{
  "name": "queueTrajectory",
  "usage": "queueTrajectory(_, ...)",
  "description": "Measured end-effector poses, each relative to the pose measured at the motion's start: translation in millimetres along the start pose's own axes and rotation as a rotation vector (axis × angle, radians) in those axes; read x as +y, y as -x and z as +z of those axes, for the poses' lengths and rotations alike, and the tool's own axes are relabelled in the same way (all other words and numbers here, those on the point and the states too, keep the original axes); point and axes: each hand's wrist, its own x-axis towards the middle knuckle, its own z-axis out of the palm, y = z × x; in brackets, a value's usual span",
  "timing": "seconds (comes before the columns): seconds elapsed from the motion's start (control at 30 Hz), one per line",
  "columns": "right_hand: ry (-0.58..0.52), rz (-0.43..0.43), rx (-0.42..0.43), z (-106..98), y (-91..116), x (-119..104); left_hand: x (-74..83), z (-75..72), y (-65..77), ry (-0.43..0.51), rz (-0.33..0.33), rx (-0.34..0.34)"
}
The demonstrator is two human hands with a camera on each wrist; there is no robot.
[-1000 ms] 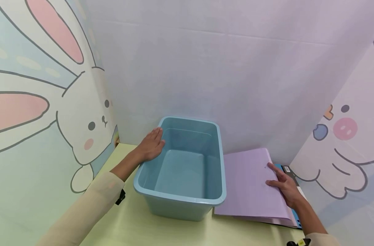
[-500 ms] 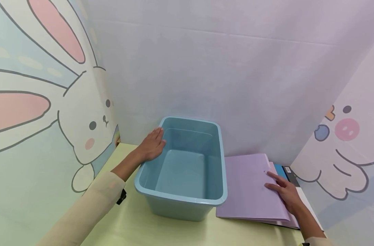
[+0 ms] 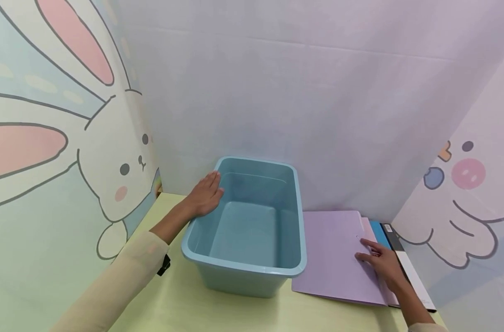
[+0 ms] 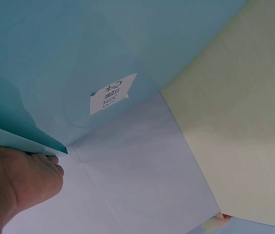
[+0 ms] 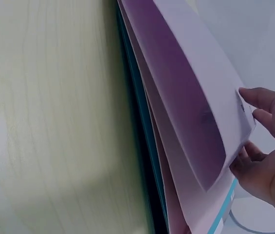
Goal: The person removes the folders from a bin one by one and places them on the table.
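A light-blue plastic bin stands on the table, and its inside shows bare in the head view. My left hand holds its left rim, the thumb on the inner side. From the left wrist, the fingers show beneath the rim, near a white paper label with handwriting on the bin's outer wall. My right hand grips the right edge of a purple folder. In the right wrist view the folder's edge is raised off the pink sheets or folders below.
Under and to the right of the purple folder lie a blue item and a black-and-white one, partly covered. The pale yellow table meets a lilac cloth wall behind. Printed cloth panels flank both sides.
The purple folder has come down, and its top edge sits lower and flatter. My right hand went down slightly with it, uncovering more of the black-and-white item. The left hand and bin stay put.
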Motion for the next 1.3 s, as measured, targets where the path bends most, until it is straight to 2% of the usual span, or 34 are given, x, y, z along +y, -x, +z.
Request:
queueTrajectory(0.13, 0.035, -0.021, 0.019, 4.1, 0.2, -1.7, -0.9, 1.2, -1.5, -0.001, 0.002, 0.0)
queueTrajectory(0.4, 0.037, 0.006, 0.058, 7.5, 3.6, -3.5, 0.6, 2.0, -3.2, 0.009, 0.011, -0.002)
queueTrajectory(0.63, 0.073, 0.042, 0.147, 12.6, 7.4, -5.2, 1.3, 2.3, -3.6, 0.007, 0.016, 0.001)
queueTrajectory(0.77, 0.05, 0.072, 0.185, 16.2, 10.2, -7.1, 0.6, 2.9, -3.6, 0.007, 0.018, 0.006)
queueTrajectory(1.3, 0.034, 0.073, 0.211, 28.2, 12.3, -6.3, -3.7, 0.4, -0.9, 0.016, 0.016, -0.006)
